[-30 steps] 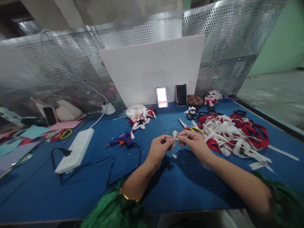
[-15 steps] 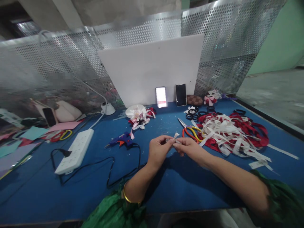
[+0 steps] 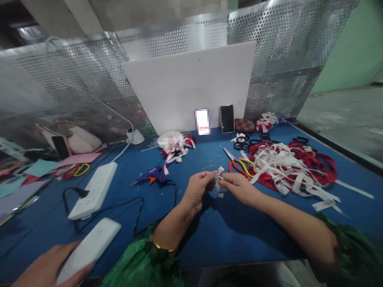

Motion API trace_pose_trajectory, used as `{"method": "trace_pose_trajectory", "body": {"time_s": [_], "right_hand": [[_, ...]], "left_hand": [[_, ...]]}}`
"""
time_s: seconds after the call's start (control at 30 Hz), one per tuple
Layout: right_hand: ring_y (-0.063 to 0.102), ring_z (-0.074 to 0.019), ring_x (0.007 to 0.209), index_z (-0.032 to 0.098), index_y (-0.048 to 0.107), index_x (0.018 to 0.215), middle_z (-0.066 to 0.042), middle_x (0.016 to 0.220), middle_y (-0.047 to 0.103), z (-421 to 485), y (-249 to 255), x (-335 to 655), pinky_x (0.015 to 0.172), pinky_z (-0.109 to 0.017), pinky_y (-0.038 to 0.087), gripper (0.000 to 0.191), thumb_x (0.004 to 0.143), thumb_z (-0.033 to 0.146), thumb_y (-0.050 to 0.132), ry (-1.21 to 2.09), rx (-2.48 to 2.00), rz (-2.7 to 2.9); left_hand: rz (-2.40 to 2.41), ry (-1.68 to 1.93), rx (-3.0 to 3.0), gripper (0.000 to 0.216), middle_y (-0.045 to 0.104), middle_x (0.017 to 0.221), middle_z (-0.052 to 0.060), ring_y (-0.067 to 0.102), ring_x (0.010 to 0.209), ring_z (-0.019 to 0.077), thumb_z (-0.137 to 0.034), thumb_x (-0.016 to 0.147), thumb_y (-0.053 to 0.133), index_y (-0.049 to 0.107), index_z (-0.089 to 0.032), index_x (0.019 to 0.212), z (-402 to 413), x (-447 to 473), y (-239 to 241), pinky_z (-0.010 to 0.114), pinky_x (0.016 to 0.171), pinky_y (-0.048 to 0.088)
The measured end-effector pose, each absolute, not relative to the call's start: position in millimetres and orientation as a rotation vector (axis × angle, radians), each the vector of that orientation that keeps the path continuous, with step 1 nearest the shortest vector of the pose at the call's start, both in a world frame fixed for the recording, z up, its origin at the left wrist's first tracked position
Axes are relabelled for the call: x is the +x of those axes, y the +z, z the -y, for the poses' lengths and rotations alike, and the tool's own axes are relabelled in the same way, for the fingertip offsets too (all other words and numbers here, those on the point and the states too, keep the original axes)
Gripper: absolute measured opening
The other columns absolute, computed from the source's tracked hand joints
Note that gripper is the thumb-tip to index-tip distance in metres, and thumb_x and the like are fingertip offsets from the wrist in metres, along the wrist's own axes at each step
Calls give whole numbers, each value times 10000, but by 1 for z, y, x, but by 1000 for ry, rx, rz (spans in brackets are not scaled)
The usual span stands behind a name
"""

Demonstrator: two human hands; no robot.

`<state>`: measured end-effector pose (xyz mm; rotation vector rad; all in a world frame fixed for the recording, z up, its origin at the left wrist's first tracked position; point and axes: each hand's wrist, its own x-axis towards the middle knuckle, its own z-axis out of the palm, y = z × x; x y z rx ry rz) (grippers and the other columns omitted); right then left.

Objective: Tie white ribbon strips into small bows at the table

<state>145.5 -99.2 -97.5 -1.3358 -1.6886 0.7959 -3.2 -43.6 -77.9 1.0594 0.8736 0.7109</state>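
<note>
My left hand (image 3: 197, 189) and my right hand (image 3: 241, 188) meet above the middle of the table, each with its fingertips pinched. Between them they grip a small whitish ribbon piece (image 3: 219, 180), upright, with one end above the fingers and one below. Its exact shape is blurred. Just right of my hands lie scissors (image 3: 229, 154) with orange and yellow handles. Beyond them is a heap of white ribbon strips (image 3: 284, 163) over red ribbons (image 3: 330, 167). Left of my hands, a blue glue gun (image 3: 152, 175) rests on its side.
At lower left another person's hand (image 3: 44, 265) holds a white oblong object (image 3: 94, 245) beside a white power strip (image 3: 95, 189). A black cord (image 3: 139, 211) crosses the blue table. Behind are ribbon bows (image 3: 176, 145), black hair ties (image 3: 239, 145) and two phones (image 3: 227, 118).
My hands have turned the ribbon piece more upright and drawn slightly apart. Another person's hand with a white oblong object has come in at lower left.
</note>
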Motion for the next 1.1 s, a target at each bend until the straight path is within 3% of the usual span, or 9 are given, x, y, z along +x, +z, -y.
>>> {"method": "trace_pose_trajectory", "body": {"time_s": [0.17, 0.43, 0.6, 0.73, 0.87, 1.1], "right_hand": [[290, -86, 484, 167, 509, 687, 53, 537, 341, 97, -101, 140, 469, -226, 228, 393, 846, 522, 457, 1076, -1281, 1399], [399, -108, 583, 178, 495, 668, 23, 609, 437, 102, -94, 142, 548, -233, 298, 322, 887, 408, 443, 690, -1382, 1622], [369, -86, 440, 177, 528, 692, 51, 498, 394, 101, -90, 142, 448, -216, 279, 352, 876, 457, 420, 994, -1319, 1394], [345, -80, 399, 174, 523, 646, 65, 433, 364, 100, -88, 141, 424, -209, 254, 314, 848, 402, 446, 1047, -1317, 1337], [317, -76, 408, 172, 515, 632, 67, 437, 340, 102, -88, 140, 421, -211, 238, 303, 846, 373, 439, 1003, -1336, 1355], [301, -76, 461, 174, 474, 591, 53, 487, 333, 104, -86, 139, 448, -221, 218, 289, 823, 347, 458, 1009, -1293, 1397]], "left_hand": [[-845, 730, 1113, 300, 587, 629, 8, 428, 532, 65, -336, 579, 775, 688, -122, 771, 45, 0, -83, 187, 517, 323], [-836, 876, 1247, 231, 596, 650, 0, 484, 594, 90, -354, 649, 720, 650, -139, 695, 47, 2, -81, 201, 589, 382], [-843, 881, 1349, 259, 580, 596, 4, 492, 578, 99, -376, 642, 715, 613, -138, 638, 49, 1, -75, 206, 569, 392], [-887, 803, 1194, 319, 517, 530, -24, 376, 436, 52, -420, 625, 720, 566, -140, 621, 49, 2, -77, 177, 417, 263], [-873, 753, 1064, 327, 316, 440, -94, 179, 371, 19, -410, 599, 738, 544, -148, 626, 50, 2, -76, 191, 377, 92], [-900, 789, 1006, 338, 272, 404, -108, 164, 357, 14, -398, 548, 771, 571, -142, 642, 55, 3, -70, 207, 378, 62]]}}
